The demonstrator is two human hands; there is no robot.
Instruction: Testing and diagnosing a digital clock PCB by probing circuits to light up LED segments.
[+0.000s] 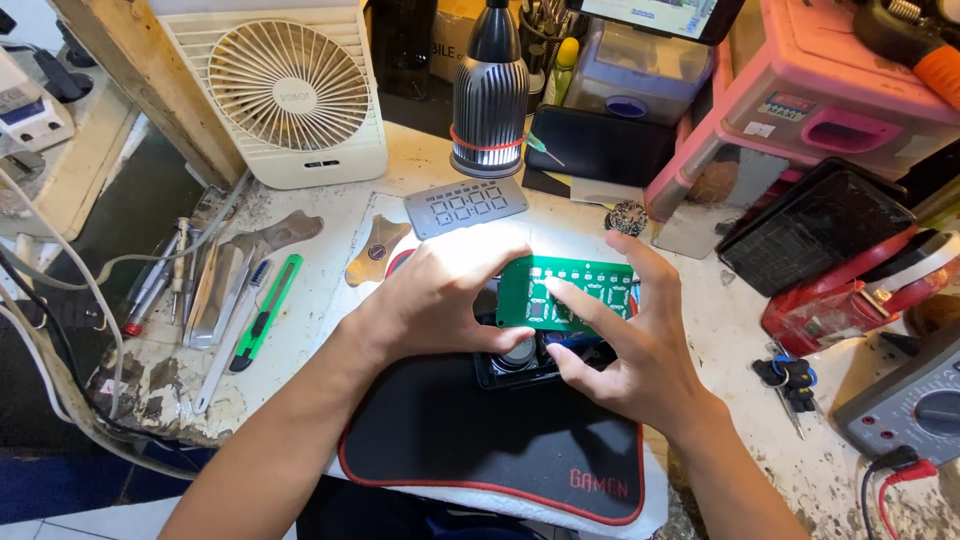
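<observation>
A green circuit board (568, 292) is held at the centre of the frame, just above a black open casing (530, 362) that rests on the upper edge of a black mat with red trim (470, 440). The board is rectangular, bright green under strong light, and rows of pale segment-shaped outlines, arranged like digits, are seen across its face. A small dark component is visible near its lower left part. The board's left edge is gripped by the left hand (440, 300), whose fingers are curled around it, while the right hand (630, 345) is closed on the lower right side, with its index finger laid across the board's face and its thumb underneath. Inside the casing, a round metallic part is partly seen below the board.

Just above the board, a grey faceplate with digit-shaped cut-outs (466, 206) lies flat on the worktop (330, 330). Behind it, in the upper middle of the frame, a ribbed lamp head (489, 100) is pointed downward. A white fan (290, 95) stands in the upper left. At the left of the frame, a green utility knife (264, 313) lies beside tweezers and screwdrivers (180, 280). At the lower right edge, a grey multimeter (915, 405) with red and black leads is seen.
</observation>
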